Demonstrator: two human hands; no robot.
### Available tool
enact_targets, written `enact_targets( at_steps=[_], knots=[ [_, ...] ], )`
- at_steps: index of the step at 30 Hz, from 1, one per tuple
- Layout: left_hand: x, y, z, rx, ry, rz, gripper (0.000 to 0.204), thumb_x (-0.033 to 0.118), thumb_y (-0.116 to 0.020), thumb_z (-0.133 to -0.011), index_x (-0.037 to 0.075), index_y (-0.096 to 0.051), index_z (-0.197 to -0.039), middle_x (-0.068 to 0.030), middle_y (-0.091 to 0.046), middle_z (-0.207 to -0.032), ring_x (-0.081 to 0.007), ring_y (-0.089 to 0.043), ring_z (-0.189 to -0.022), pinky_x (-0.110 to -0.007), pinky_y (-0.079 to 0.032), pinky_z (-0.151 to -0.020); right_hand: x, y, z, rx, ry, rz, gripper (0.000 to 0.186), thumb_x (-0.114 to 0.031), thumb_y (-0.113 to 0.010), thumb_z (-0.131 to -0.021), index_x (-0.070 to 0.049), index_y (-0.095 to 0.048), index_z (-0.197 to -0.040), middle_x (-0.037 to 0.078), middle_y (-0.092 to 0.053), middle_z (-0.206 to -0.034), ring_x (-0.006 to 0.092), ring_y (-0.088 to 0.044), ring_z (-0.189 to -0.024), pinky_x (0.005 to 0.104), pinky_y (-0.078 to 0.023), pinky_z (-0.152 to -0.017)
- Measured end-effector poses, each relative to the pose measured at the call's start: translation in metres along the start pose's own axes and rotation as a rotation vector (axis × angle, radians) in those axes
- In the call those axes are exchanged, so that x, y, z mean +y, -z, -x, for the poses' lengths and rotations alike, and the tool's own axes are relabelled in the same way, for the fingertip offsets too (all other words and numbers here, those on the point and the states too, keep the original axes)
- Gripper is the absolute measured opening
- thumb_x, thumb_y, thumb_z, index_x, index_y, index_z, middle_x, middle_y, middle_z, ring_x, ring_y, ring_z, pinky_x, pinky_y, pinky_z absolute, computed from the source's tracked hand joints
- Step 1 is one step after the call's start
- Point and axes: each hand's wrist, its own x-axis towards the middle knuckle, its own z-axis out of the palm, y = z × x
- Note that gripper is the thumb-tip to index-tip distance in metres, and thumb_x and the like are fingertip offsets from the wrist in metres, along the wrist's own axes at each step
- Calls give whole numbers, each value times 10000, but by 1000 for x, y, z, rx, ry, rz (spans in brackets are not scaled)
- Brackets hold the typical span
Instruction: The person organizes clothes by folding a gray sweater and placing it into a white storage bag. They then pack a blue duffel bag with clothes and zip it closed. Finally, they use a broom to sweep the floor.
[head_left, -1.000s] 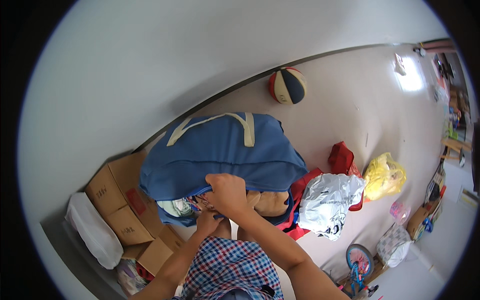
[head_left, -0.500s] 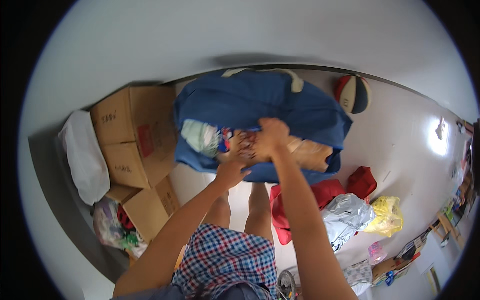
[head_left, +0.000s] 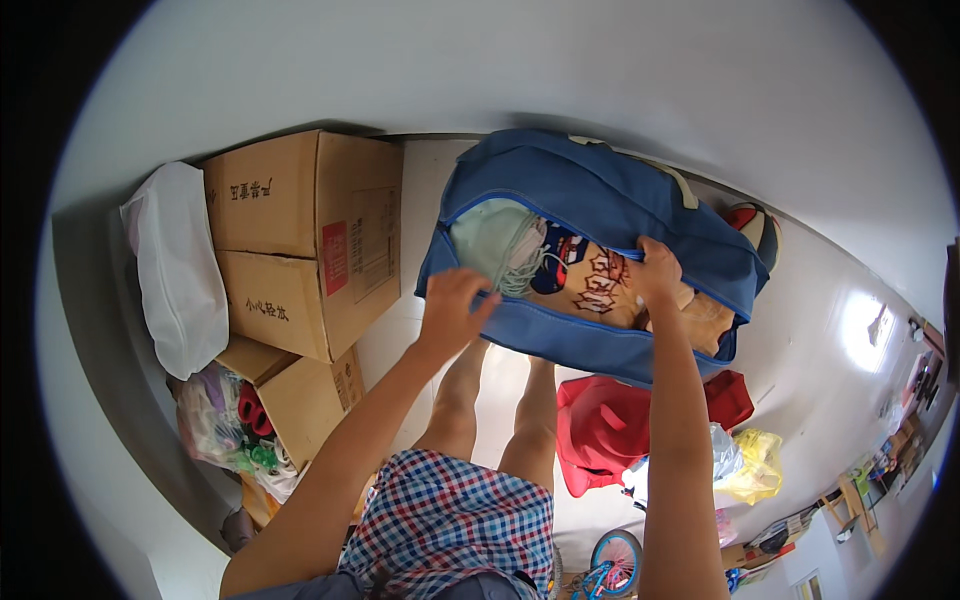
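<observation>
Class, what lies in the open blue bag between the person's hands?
In the head view: pale strings, dark blue fabric and tan patterned fabric, inside the blue bag, between the left hand and right hand.

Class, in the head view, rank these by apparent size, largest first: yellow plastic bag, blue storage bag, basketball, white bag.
1. Blue storage bag
2. White bag
Unranked, both smaller: yellow plastic bag and basketball. Their visible parts look close, and the blue storage bag hides some of the ball.

I see the blue bag [head_left: 580, 185] on the floor [head_left: 800, 345], unzipped, mouth gaping, long side slanting down rightward. Pale green fringed cloth [head_left: 490, 235] inside left, dark-printed tan cloth [head_left: 603, 282] mid.
</observation>
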Motion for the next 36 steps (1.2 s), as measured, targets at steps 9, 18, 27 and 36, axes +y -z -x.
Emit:
enact_targets(
  at_steps=[9,18,27,36],
  knots=[
    [-60,-33,-58,168,318,131,208,130,-627,-759,25,-627,-939,-100,-590,-863,-256,-591,-719,-335,-471,-664,-1,-9,-2,26,-46,38,231,-200,-640,-669,-72,-635,-862,139,-623,-845,316,-584,-820,389,-467,-720],
    [-67,-58,-71,222,287,0,147,161,-649,-740,35,-662,-814,-107,-579,-804,-283,-585,-692,-357,-468,-633,2,-14,0,56,-38,21,241,-221,-647,-669,-51,-630,-840,148,-620,-843,328,-580,-819,399,-464,-714],
    [-69,-2,-2,494,455,225,93,118,-644,-776,25,-648,-786,-99,-581,-701,-192,-580,-637,-281,-445,-568,6,-15,5,79,-60,0,263,-235,-656,-663,-42,-625,-839,157,-618,-854,336,-579,-819,400,-465,-713],
    [-150,1,178,-432,902,-328,189,238,-641,-742,66,-616,-667,-160,-594,-672,-312,-615,-738,-411,-479,-621,7,-13,-2,64,-85,21,264,-260,-646,-684,-77,-638,-874,159,-626,-823,338,-592,-807,397,-474,-710]
  ],
)
